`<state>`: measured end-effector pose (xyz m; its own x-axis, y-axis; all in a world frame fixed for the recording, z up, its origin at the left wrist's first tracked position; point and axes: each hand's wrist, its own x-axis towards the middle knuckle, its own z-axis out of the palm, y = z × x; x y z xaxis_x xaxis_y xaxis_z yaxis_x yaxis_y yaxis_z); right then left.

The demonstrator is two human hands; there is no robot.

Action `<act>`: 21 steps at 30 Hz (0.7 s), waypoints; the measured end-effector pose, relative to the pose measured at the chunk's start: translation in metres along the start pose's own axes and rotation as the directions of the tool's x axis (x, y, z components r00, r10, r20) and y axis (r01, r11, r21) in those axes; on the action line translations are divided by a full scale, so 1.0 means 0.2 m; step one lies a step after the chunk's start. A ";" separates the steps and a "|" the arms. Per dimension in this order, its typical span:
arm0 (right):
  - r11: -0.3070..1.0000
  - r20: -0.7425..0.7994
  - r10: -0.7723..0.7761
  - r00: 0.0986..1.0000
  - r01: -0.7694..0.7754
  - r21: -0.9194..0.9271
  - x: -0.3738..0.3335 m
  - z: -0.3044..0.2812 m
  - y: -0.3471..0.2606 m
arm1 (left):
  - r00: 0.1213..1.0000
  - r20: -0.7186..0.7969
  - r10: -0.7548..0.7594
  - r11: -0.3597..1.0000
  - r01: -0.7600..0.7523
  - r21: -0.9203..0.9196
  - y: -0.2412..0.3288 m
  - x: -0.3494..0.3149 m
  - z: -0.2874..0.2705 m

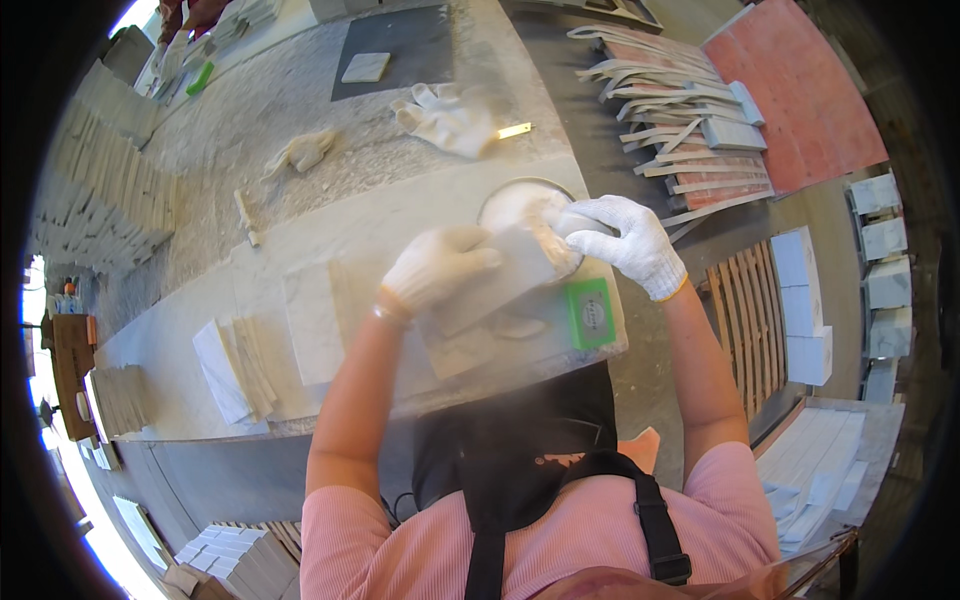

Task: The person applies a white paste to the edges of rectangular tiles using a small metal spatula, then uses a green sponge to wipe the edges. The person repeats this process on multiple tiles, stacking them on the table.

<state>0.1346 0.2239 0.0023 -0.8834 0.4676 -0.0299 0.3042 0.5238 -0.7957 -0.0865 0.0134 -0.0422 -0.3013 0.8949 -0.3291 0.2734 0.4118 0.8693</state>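
Observation:
My left hand [440, 265], in a white knit glove, grips the left end of a pale marble tile [492, 284], its thumb on top. The tile is tilted above the worktable, its far edge beside a round bowl [515, 203] of white powder or paste. My right hand [632, 240], also gloved, is closed in a pinch at the bowl's right side. A pale, crumpled thing [545, 245] lies by its fingertips, too blurred to name. Near the table's corner sits a green box [591, 313] with a round label. Beneath the tile are other flat pale pieces [455, 350].
Marble tiles [228, 370] stand at the left front, with tall stacks [105, 180] further left. Beyond the bowl lie a spare glove [450, 118], a yellow-handled tool [515, 131] and a dark mat [393, 50]. Straps [680, 130] and a wooden pallet [748, 320] are to the right.

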 end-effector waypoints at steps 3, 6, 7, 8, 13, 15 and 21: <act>0.996 -0.016 -0.029 0.999 0.028 -0.091 0.00 0.00 -0.01 | 1.000 -0.008 -0.012 0.999 0.013 0.035 0.00 0.00 0.00; 0.988 -0.022 -0.044 0.999 0.040 -0.147 0.01 0.00 -0.02 | 1.000 -0.005 0.014 0.999 -0.014 0.041 0.00 0.00 0.00; 0.985 -0.022 -0.049 0.999 0.044 -0.165 0.01 0.00 -0.02 | 1.000 -0.005 0.016 0.999 -0.016 0.040 0.00 0.00 0.00; 0.986 -0.019 -0.044 0.999 0.041 -0.159 0.01 0.00 -0.02 | 1.000 -0.006 0.017 0.999 -0.017 0.039 -0.01 0.00 0.00; 0.986 -0.024 -0.041 0.999 0.037 -0.161 0.01 0.00 -0.03 | 1.000 -0.010 0.015 0.999 -0.015 0.035 -0.01 0.00 0.00; 0.984 -0.027 -0.049 0.998 0.044 -0.171 0.01 0.00 -0.03 | 1.000 -0.011 0.002 1.000 -0.002 0.013 0.00 0.00 0.00; 0.982 -0.009 -0.052 0.999 0.050 -0.184 0.02 -0.01 -0.07 | 1.000 -0.002 -0.011 1.000 0.011 0.022 0.02 -0.01 -0.01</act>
<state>0.1279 0.2198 0.0134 -0.8947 0.4464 0.0173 0.3204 0.6683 -0.6714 -0.0864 0.0130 -0.0369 -0.3062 0.8901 -0.3375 0.2904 0.4250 0.8573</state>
